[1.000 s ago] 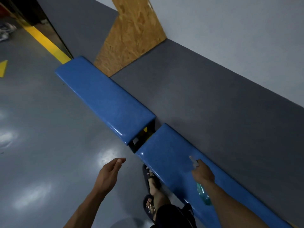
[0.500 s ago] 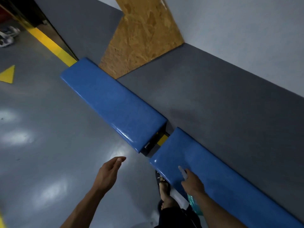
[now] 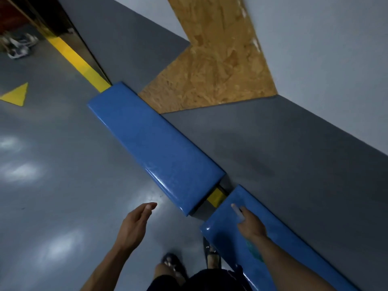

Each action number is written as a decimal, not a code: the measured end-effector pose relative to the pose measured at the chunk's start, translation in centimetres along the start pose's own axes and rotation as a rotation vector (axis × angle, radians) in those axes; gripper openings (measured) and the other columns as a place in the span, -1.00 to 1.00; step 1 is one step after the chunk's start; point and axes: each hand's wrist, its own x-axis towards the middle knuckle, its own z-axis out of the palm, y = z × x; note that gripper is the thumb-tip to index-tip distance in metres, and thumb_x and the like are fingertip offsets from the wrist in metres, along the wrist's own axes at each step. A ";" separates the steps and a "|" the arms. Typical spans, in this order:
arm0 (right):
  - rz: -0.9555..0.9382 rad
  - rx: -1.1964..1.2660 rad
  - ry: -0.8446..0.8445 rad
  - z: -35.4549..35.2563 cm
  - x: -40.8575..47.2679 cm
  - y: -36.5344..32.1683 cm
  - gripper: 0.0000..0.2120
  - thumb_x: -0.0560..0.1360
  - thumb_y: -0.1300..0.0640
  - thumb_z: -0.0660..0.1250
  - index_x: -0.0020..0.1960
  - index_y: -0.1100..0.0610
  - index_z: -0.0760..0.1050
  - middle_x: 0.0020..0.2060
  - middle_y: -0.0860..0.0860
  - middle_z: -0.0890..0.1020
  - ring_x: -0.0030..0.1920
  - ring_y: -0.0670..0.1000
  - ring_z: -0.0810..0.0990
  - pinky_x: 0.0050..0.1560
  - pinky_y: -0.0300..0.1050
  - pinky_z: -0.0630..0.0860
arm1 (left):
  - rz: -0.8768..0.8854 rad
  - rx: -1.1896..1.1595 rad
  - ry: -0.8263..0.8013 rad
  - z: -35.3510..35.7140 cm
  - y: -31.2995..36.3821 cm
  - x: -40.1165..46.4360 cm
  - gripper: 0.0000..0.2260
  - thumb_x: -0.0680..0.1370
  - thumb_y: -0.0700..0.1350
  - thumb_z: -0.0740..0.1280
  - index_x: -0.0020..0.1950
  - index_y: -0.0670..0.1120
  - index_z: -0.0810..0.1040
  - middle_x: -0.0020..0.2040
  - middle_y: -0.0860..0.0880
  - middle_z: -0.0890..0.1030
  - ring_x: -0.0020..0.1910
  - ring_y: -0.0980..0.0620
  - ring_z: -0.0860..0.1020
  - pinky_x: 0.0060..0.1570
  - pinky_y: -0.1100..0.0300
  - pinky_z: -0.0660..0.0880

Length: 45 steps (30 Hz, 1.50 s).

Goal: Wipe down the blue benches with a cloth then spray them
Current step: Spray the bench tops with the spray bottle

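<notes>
Two glossy blue benches run along the grey wall: the far bench and the near bench, with a narrow gap between them. My right hand hovers over the near bench's end, shut on a spray bottle whose greenish body shows under my wrist and whose white nozzle points toward the gap. My left hand hangs over the floor left of the benches, fingers loosely apart, holding nothing. No cloth is in view.
Shiny grey floor lies to the left, with a yellow stripe and a yellow triangle. A chipboard panel is set into the wall. My sandalled feet stand beside the near bench. Shoes lie far left.
I have stepped forward along the benches; the gap and far bench are closer. My right hand with the bottle has moved up to the near bench's end. My left hand stays loose.
</notes>
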 end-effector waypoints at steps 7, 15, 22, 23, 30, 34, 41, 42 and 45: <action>0.004 -0.075 -0.083 5.0 0.3 -10.9 -0.86 0.49 0.20 0.24 0.03 0.06 0.36 0.02 0.03 0.58 -0.02 0.09 0.57 -0.12 -0.11 0.47 | -0.004 -0.017 -0.023 -6.1 -1.4 4.1 -0.72 0.61 0.22 0.14 0.13 0.23 0.61 0.10 0.37 0.61 0.10 0.33 0.57 0.15 0.07 0.52; 0.276 0.214 0.076 6.1 3.0 -14.7 -0.42 0.46 0.18 0.18 0.46 -0.13 0.27 0.31 -0.04 0.49 0.17 0.11 0.55 0.14 -0.09 0.49 | 0.019 -0.055 -0.069 -14.6 -3.1 9.2 -0.70 0.60 0.20 0.15 0.15 0.18 0.61 0.09 0.36 0.61 0.12 0.26 0.58 0.10 0.12 0.53; 0.406 0.289 0.196 2.0 4.7 -17.9 -0.37 0.47 0.19 0.17 0.51 -0.10 0.22 0.32 -0.02 0.48 0.19 0.11 0.55 0.14 -0.09 0.50 | 0.073 -0.062 -0.120 -20.1 -3.3 13.9 -0.55 0.48 0.38 0.13 0.14 0.19 0.61 0.10 0.36 0.61 0.11 0.30 0.57 0.12 0.11 0.50; 0.390 0.292 0.187 2.1 4.7 -18.3 -0.34 0.46 0.19 0.17 0.53 -0.13 0.18 0.35 -0.05 0.45 0.21 0.10 0.54 0.13 -0.11 0.48 | 0.080 -0.063 -0.126 -20.5 -3.3 14.3 -0.53 0.46 0.40 0.12 0.14 0.19 0.61 0.10 0.36 0.60 0.12 0.29 0.57 0.14 0.09 0.50; 0.148 0.116 -0.026 6.3 5.3 -24.1 -0.35 0.45 0.14 0.23 0.50 -0.19 0.22 0.32 -0.07 0.44 0.24 0.07 0.51 0.26 -0.10 0.44 | 0.084 -0.061 -0.122 -22.0 -3.1 16.6 -0.69 0.50 0.32 0.15 0.08 0.30 0.60 0.08 0.33 0.62 0.10 0.25 0.59 0.14 0.05 0.54; 0.152 0.000 -0.071 9.4 6.4 -28.0 -0.68 0.44 0.06 0.18 0.18 -0.07 0.35 0.16 -0.04 0.54 0.13 0.09 0.57 0.02 -0.08 0.52 | 0.069 -0.043 -0.107 -23.4 -3.5 18.3 -0.59 0.48 0.37 0.13 0.10 0.23 0.63 0.09 0.34 0.62 0.10 0.27 0.59 0.14 0.04 0.54; 0.324 0.189 0.080 5.7 11.4 -30.0 -0.77 0.42 0.16 0.25 0.04 0.01 0.32 0.05 0.05 0.57 0.02 0.12 0.58 -0.06 -0.04 0.56 | 0.020 -0.026 -0.071 -26.2 -2.5 22.4 -0.56 0.46 0.37 0.16 0.10 0.15 0.64 0.08 0.29 0.64 0.12 0.21 0.60 0.17 0.03 0.52; 0.340 0.194 0.105 4.6 12.3 -29.9 -0.78 0.43 0.16 0.25 0.04 0.02 0.31 0.05 0.06 0.57 0.00 0.12 0.58 -0.07 -0.05 0.56 | 0.018 -0.019 -0.073 -26.5 -2.1 23.2 -0.56 0.46 0.37 0.15 0.10 0.16 0.64 0.07 0.30 0.64 0.12 0.20 0.60 0.17 0.03 0.52; 0.391 0.161 0.130 1.8 14.2 -29.6 -0.83 0.48 0.14 0.24 0.01 0.03 0.27 0.07 0.06 0.57 -0.01 0.11 0.59 -0.16 -0.13 0.50 | 0.020 0.016 -0.088 -26.7 -0.8 25.5 -0.53 0.43 0.40 0.13 0.09 0.19 0.63 0.07 0.34 0.63 0.10 0.23 0.59 0.15 0.03 0.53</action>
